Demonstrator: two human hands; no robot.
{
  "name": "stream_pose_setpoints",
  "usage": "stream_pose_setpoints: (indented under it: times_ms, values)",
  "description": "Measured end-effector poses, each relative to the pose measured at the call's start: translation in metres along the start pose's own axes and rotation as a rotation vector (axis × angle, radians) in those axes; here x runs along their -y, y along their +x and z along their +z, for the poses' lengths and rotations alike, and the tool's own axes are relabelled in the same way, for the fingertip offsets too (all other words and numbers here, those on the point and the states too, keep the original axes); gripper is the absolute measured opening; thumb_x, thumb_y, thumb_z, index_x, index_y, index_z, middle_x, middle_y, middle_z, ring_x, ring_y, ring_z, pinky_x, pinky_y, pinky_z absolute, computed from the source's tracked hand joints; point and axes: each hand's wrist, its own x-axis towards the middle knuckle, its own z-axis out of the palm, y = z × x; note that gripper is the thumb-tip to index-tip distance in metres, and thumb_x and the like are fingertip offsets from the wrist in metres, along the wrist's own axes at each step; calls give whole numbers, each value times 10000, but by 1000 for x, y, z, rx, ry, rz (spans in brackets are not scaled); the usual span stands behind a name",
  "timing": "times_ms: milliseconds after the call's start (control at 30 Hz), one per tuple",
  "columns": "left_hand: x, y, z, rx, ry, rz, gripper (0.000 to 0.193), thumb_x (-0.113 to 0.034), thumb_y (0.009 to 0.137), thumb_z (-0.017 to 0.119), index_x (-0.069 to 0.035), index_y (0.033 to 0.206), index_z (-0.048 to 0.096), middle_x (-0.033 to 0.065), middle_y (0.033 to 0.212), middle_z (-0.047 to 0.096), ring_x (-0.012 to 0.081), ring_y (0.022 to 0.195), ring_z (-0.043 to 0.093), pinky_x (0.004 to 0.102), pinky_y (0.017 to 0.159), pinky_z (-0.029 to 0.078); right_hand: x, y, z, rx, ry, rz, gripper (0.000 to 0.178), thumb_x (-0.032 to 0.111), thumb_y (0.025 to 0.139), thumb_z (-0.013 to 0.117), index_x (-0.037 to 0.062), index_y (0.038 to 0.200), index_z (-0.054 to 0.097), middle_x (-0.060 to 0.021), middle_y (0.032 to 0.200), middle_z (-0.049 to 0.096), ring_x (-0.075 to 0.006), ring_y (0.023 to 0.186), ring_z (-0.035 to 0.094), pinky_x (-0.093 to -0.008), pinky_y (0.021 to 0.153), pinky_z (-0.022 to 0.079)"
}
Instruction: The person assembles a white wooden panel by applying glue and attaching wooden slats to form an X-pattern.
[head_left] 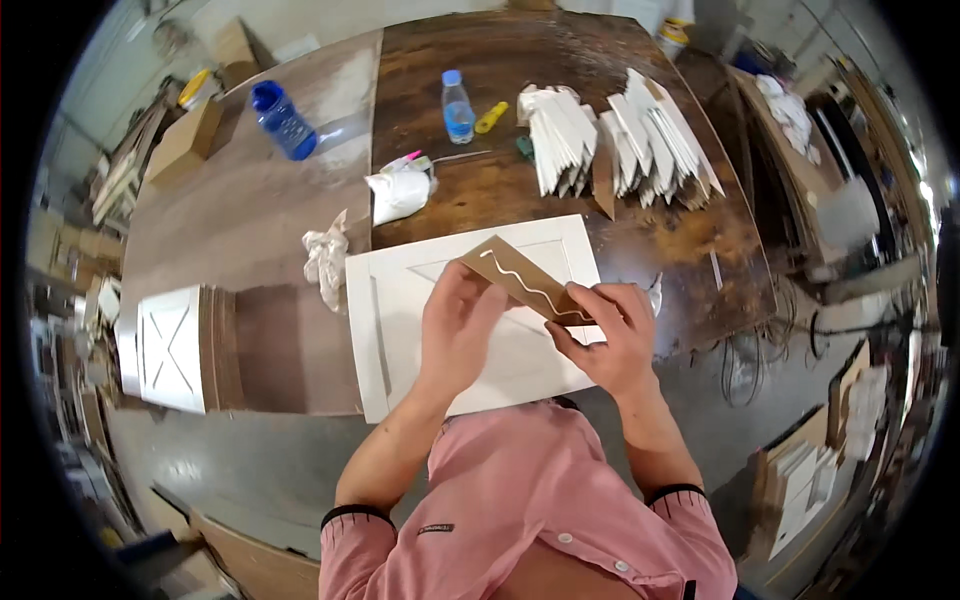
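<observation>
A brown piece of thin board (520,278) with a wavy white line of glue (530,282) along its face is held up in front of me. My left hand (458,325) grips its left end, the fingers partly hidden behind it. At the other end, my right hand (615,335) pinches the board between thumb and fingers. Below both hands lies a white framed panel (400,365) with raised edges and slanting lines on its face, flat on the table near my body.
Stacked white panels (172,350) stand at the table's left edge. White triangular pieces (560,145) lean in bunches at the back right. Crumpled paper (327,262), a white bag (400,192), a blue bottle (284,122), a clear bottle (458,110) and a yellow tool (491,118) sit beyond the panel.
</observation>
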Motion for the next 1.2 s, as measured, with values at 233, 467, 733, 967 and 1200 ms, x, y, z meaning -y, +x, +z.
stream_pose_setpoints:
  times_ms: [233,467,733,967,1200]
  values:
    - [3,-16,15,-152,158,0,160,-51,1060,582,44,1185,612,97,1061,743,182,959,734,316,890,562,-11,-8,-12,31,39,-70,553,187,626,963,119,1135,760,-27,1008,634,-247,830,613,-394,751,458]
    - [20,-31,20,-127,81,-31,169,-34,1061,567,44,1195,634,101,1070,747,195,972,733,334,896,564,-18,-25,-26,89,82,-37,559,177,630,969,108,1145,764,-44,1016,652,-221,812,622,-367,727,471]
    - [25,-54,-5,-128,1347,781,328,-100,859,795,-130,1179,731,74,1267,712,284,1190,664,460,1006,526,-15,-71,-23,526,993,903,320,113,882,821,56,1191,759,-12,1005,741,-75,848,604,-282,763,522]
    - [42,-61,-30,48,1435,967,440,-151,804,823,-239,1222,720,104,1483,568,322,1351,558,510,1149,437,15,-65,-25,539,896,672,458,107,823,888,2,1232,711,-15,937,676,-75,761,605,-237,674,482]
    - [24,-74,3,-15,-199,25,660,-165,1024,651,45,1581,366,205,1492,555,305,1340,588,479,1110,498,47,-34,-26,380,484,362,533,277,762,902,108,1226,700,-105,1029,714,-323,867,688,-411,806,526]
